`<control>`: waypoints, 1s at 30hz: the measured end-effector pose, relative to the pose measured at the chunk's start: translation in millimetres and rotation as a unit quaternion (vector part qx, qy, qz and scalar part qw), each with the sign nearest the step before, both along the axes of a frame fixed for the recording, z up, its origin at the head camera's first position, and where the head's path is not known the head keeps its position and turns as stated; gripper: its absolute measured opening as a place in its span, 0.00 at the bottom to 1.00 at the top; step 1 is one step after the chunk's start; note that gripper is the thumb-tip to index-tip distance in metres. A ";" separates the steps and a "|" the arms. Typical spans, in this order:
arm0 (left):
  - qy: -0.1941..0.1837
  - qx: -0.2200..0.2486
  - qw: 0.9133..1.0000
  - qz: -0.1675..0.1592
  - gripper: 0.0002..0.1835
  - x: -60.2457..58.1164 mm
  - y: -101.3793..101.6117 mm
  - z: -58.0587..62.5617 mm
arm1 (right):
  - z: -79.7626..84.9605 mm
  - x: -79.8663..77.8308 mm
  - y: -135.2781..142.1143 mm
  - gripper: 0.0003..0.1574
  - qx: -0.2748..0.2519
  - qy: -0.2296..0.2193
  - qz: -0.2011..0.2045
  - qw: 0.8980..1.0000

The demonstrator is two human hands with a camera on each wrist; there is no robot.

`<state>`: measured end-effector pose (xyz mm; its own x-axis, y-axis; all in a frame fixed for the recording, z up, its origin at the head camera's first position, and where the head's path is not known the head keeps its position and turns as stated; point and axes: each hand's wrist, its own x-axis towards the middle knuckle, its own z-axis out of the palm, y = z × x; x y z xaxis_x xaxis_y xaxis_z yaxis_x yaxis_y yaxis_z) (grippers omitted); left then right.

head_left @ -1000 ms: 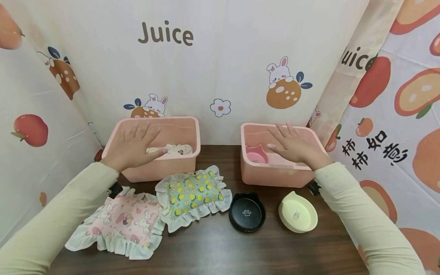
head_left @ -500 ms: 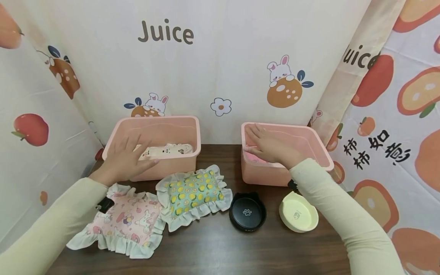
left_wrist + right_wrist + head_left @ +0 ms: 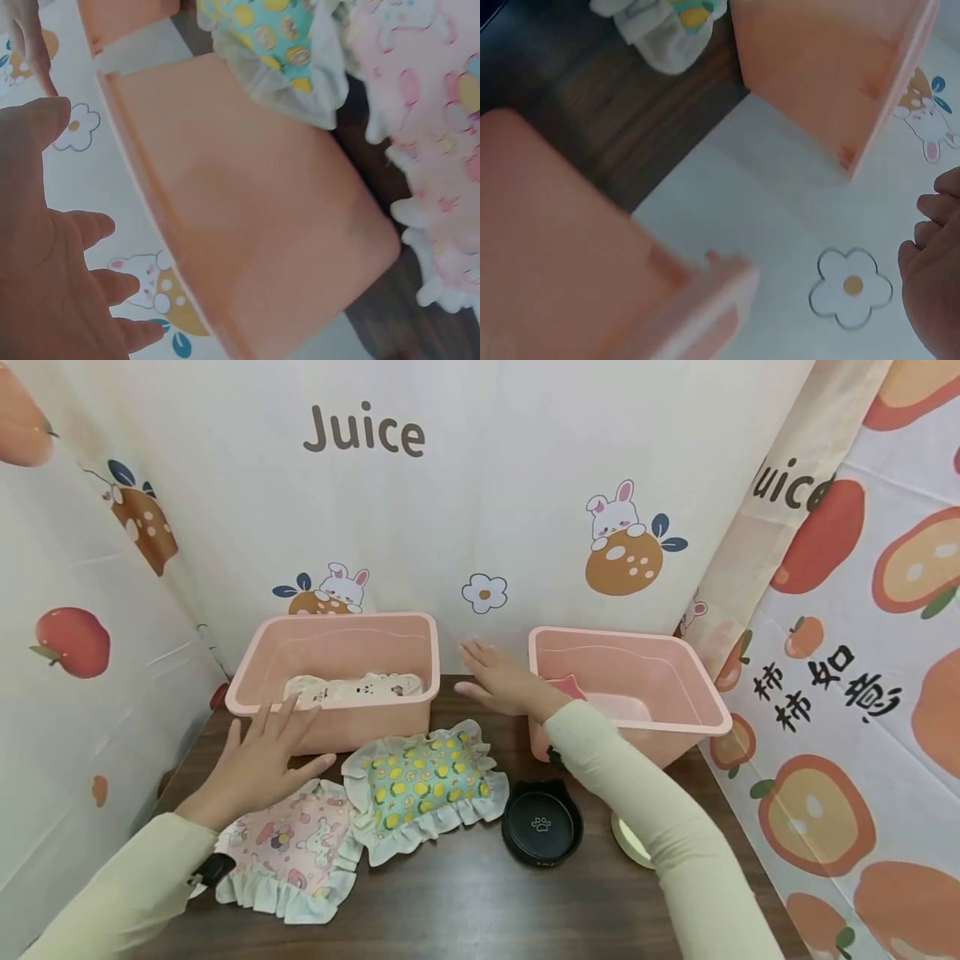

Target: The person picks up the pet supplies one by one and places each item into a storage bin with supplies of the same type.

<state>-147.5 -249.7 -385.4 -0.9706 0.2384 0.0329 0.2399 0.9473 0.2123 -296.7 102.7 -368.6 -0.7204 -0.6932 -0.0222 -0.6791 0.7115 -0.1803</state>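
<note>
My left hand, fingers spread and holding nothing, hovers over the pink bunny-print cushion with its fingertips by the front of the left pink bin. My right hand reaches across the left end of the right pink bin; its straight fingers are over the gap between the bins and grip nothing. A frilled lemon-print cushion lies in front of the left bin. A black paw-print bowl stands in front of the right bin. The right sleeve partly hides a pale yellow bowl.
Inside the left bin lies a cream printed cloth item. A pink bowl shows in the right bin, partly behind my right arm. Printed curtains rise behind and at both sides of the dark wooden table.
My right hand has swept left from over the right bin to the gap between the bins. My left hand has drawn back toward me, from over the left bin to over the pink cushion.
</note>
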 end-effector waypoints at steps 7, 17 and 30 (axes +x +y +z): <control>0.000 -0.018 1.000 0.001 0.48 19.6 -3.3 -7.9 | -29.1 -10.4 -28.4 0.45 0.004 0.018 0.020 1.000; -0.021 0.002 1.000 0.017 0.47 33.1 -9.7 -26.5 | -42.8 -11.4 -58.3 0.42 0.006 0.008 0.028 1.000; -0.003 -0.001 1.000 0.028 0.46 44.7 -11.4 -45.8 | -56.5 -16.1 -77.6 0.40 0.023 0.067 0.036 0.997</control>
